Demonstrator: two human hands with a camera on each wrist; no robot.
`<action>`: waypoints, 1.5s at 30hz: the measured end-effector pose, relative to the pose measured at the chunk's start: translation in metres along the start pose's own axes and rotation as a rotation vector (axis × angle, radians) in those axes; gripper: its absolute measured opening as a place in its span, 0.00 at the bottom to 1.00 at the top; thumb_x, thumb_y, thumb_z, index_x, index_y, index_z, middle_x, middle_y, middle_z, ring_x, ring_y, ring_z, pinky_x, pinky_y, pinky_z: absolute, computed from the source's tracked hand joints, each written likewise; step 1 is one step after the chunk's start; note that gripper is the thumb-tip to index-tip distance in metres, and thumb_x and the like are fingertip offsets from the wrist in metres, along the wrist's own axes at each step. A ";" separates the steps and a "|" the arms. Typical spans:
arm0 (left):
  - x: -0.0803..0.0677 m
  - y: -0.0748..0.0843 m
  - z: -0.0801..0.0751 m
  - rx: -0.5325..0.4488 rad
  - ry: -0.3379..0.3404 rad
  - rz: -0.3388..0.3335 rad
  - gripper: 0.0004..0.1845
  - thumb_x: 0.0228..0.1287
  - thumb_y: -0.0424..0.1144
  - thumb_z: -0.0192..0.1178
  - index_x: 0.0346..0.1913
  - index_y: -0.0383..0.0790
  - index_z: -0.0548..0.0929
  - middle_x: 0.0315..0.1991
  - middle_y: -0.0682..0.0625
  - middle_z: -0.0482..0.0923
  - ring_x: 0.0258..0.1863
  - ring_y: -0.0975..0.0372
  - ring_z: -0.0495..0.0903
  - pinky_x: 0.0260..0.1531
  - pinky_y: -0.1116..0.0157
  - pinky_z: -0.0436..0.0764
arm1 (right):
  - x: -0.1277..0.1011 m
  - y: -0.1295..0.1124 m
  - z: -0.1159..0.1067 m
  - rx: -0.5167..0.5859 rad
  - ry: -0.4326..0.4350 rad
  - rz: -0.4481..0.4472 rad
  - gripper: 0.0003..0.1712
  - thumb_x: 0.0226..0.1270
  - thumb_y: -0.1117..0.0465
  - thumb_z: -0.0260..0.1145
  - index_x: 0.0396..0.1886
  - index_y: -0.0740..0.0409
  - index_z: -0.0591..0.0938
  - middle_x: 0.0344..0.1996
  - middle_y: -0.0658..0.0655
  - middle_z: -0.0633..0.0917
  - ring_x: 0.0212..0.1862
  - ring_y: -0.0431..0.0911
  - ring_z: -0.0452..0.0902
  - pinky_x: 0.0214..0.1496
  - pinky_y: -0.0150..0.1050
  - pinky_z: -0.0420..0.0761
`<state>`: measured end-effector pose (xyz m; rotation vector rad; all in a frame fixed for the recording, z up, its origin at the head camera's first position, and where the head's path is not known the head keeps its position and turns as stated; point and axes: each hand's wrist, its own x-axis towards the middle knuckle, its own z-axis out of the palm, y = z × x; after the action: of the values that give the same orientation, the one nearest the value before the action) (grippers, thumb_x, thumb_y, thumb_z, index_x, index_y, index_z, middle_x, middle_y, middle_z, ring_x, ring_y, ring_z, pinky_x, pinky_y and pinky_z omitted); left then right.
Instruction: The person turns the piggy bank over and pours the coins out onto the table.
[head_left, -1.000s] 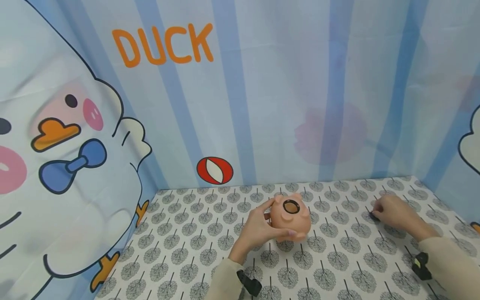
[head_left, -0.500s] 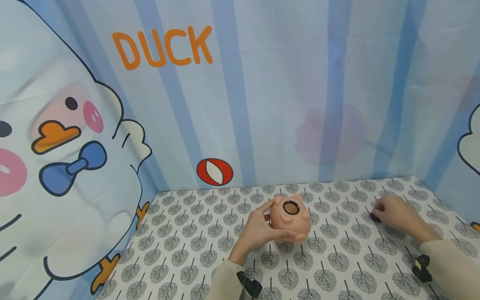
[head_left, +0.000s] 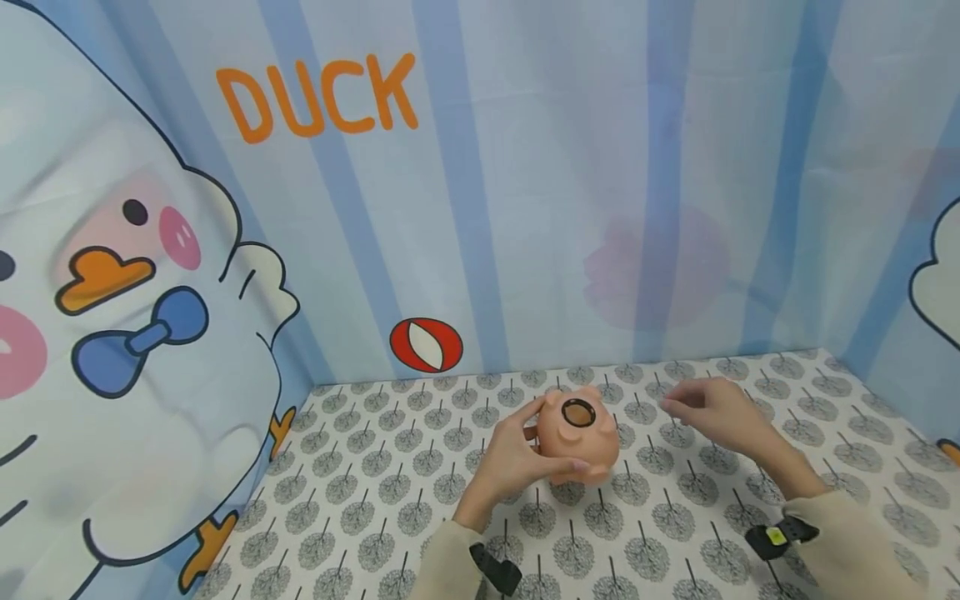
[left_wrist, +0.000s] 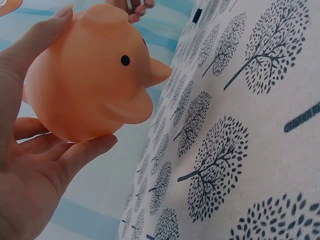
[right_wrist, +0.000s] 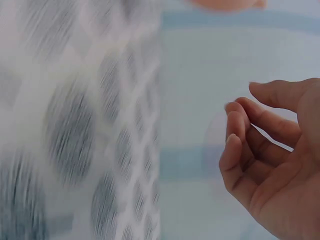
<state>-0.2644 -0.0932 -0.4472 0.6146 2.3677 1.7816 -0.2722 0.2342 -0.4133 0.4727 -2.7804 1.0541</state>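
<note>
Patterned cloth point(head_left: 675, 558) beneath upturned pig point(head_left: 587, 447), ring point(head_left: 579, 414) upward

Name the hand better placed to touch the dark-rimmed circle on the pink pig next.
Probably the right hand: it appears to hold nothing and is nearby. The left hand grips the pink pig, leaving the dark-rimmed circle uncovered.

The left hand point(head_left: 506, 460) is at lower centre of the head view, thumb point(left_wrist: 45, 34) and fingers point(left_wrist: 90, 154) curved in a wide grip, left forearm point(head_left: 448, 557) slanting up from the bottom edge. The right hand point(head_left: 722, 414), lower right, has loosely bent fingers, thumb apart, right forearm point(head_left: 862, 550) angling from the corner
</note>
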 end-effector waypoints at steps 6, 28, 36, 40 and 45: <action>0.000 0.000 0.002 -0.005 0.013 0.000 0.53 0.49 0.51 0.85 0.79 0.63 0.68 0.69 0.53 0.80 0.61 0.58 0.86 0.49 0.65 0.92 | 0.007 -0.026 0.013 0.074 -0.013 -0.007 0.16 0.81 0.51 0.64 0.50 0.57 0.89 0.40 0.54 0.91 0.38 0.44 0.84 0.39 0.39 0.83; 0.000 0.001 -0.006 0.035 0.013 0.002 0.55 0.50 0.50 0.84 0.81 0.61 0.65 0.71 0.48 0.78 0.62 0.55 0.86 0.50 0.67 0.91 | 0.015 -0.044 0.040 0.399 -0.201 0.064 0.31 0.85 0.44 0.56 0.65 0.67 0.80 0.53 0.65 0.89 0.51 0.53 0.89 0.49 0.41 0.93; 0.001 -0.002 0.003 -0.023 -0.054 0.010 0.53 0.52 0.47 0.84 0.80 0.66 0.65 0.71 0.45 0.78 0.62 0.57 0.86 0.53 0.67 0.91 | 0.011 -0.038 0.047 0.614 -0.329 0.207 0.46 0.82 0.41 0.59 0.79 0.73 0.61 0.66 0.74 0.78 0.58 0.55 0.87 0.56 0.46 0.93; 0.000 -0.003 0.003 -0.008 -0.061 0.016 0.54 0.52 0.47 0.84 0.80 0.66 0.65 0.73 0.46 0.75 0.63 0.56 0.85 0.55 0.67 0.90 | 0.011 -0.033 0.050 0.675 -0.360 0.224 0.40 0.83 0.42 0.59 0.74 0.74 0.68 0.57 0.67 0.84 0.53 0.51 0.88 0.56 0.46 0.93; 0.000 -0.003 0.004 0.006 -0.064 0.020 0.55 0.50 0.47 0.85 0.80 0.66 0.65 0.75 0.54 0.73 0.65 0.57 0.83 0.58 0.68 0.89 | 0.011 -0.023 0.051 0.714 -0.424 0.171 0.37 0.85 0.43 0.55 0.70 0.74 0.72 0.52 0.59 0.87 0.52 0.47 0.89 0.56 0.43 0.92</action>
<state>-0.2639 -0.0902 -0.4514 0.6877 2.3339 1.7356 -0.2748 0.1813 -0.4341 0.5874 -2.7245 2.2336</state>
